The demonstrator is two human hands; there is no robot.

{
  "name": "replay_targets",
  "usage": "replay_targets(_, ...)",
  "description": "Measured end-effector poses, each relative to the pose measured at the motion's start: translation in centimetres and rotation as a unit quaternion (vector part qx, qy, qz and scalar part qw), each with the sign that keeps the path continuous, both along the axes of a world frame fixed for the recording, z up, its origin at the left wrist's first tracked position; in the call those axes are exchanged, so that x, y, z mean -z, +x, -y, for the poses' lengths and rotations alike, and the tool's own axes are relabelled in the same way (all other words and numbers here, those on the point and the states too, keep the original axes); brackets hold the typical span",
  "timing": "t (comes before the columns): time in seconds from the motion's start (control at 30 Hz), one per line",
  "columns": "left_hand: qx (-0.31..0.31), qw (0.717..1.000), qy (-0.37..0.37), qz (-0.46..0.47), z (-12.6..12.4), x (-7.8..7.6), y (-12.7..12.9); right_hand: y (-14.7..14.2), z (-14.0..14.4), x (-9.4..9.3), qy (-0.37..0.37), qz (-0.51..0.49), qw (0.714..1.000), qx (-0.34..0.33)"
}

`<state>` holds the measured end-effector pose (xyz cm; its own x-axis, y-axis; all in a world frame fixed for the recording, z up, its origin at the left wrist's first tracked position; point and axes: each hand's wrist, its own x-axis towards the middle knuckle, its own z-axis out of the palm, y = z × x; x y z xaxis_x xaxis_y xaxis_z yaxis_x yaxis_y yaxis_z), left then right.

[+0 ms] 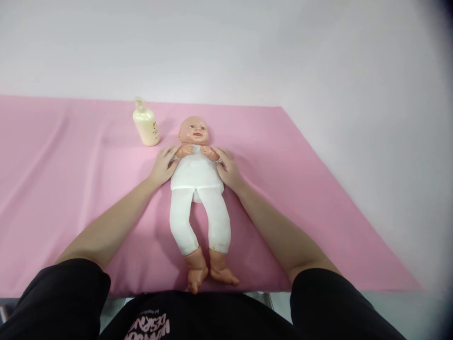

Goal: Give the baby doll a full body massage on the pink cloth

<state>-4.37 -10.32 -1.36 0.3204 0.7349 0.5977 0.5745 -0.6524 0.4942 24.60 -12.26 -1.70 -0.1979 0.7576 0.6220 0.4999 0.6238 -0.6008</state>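
On top of a broad, smooth pink cloth cover (283, 165), near the edge closest to the person, lies a bald baby doll (197, 167) with a hard, flesh-coloured head, bare feet and a white covering over its trunk and legs. It rests on its back, face up, with its head (194, 131) pointing away from the person and its feet (197, 271) towards them; its long axis runs almost straight out from the person's body, the head leaning slightly to the left. The doll's arms are bent, its little hands on the upper chest, and its legs lie a little apart, one foot reaching almost to the near edge of the cover. The left hand (164, 165) and right hand (229, 169) flank the trunk, unclenched, fingers extended and laid against the doll's arms and sides; how firmly they press cannot be told. Both bare forearms (109, 222) slant in past the legs, one on each side. Beyond the left hand, near the doll's head, stands a pale yellow pump bottle (146, 125) with dark lettering. Soft folds cross the cover at the left, a plain whitish surface (226, 52) lies behind, and a black short-sleeved shirt (205, 316) with pink lettering fills the near edge.
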Motion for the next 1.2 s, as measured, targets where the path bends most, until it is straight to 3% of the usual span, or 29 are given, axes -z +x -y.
replay_targets(0.43,0.001,1.0,-0.005,0.023,0.1,-0.2,0.0,0.1,-0.1,0.3,-0.003,-0.006,1.0,0.0)
replay_targets(0.6,-0.019,0.993,0.002,0.121,0.3,-0.2,0.0,0.2,-0.4,0.9,-0.004,-0.072,0.997,0.02)
replay_targets(0.8,-0.089,0.951,-0.043,0.294,-1.2,1.0,-1.0,0.8,-0.9,0.5,0.019,-0.162,0.986,0.031)
replay_targets(1.0,-0.145,0.905,-0.112,0.383,-3.5,3.0,-3.3,2.3,-3.0,2.8,-0.006,-0.228,0.967,0.115)
replay_targets(1.13,-0.17,0.864,-0.14,0.453,-3.3,2.6,-2.9,2.3,-3.1,2.8,-0.057,-0.348,0.927,0.127)
replay_targets(1.2,-0.166,0.859,-0.137,0.465,-2.8,1.9,-2.4,1.9,-2.7,2.1,-0.068,-0.382,0.915,0.11)
